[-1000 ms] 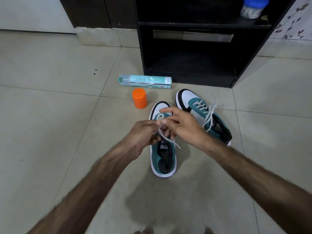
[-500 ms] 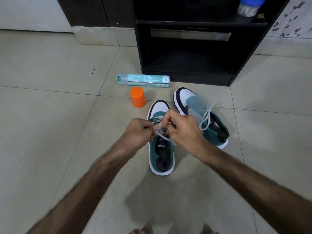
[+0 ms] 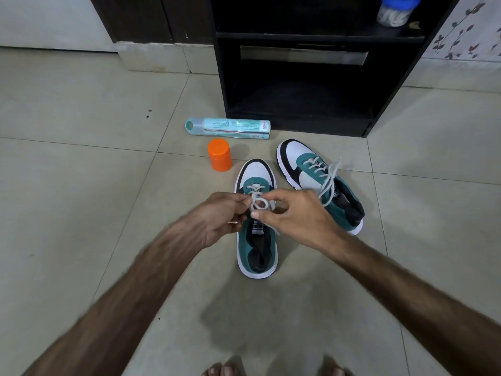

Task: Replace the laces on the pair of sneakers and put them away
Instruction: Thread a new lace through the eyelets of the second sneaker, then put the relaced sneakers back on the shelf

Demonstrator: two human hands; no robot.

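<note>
Two teal, white and black sneakers stand on the tiled floor. The near sneaker (image 3: 257,248) points away from me, and a grey-white lace (image 3: 257,202) is looped over its tongue. My left hand (image 3: 221,217) pinches one side of that lace. My right hand (image 3: 296,213) pinches the other side, thumb under the loop. The second sneaker (image 3: 318,183) lies to the right, angled, laced, with its loose lace ends (image 3: 329,183) draped over the collar.
An orange cap-shaped container (image 3: 219,155) stands just left of the sneakers. A teal spray can (image 3: 227,128) lies on its side behind it. A black open shelf unit (image 3: 301,77) stands beyond, holding a blue-lidded jar (image 3: 394,9). My toes (image 3: 225,370) show at the bottom edge.
Both hands stayed over the near sneaker's tongue and worked the lace. A clear loop of lace now shows between my fingers, and my hands sit slightly further apart.
</note>
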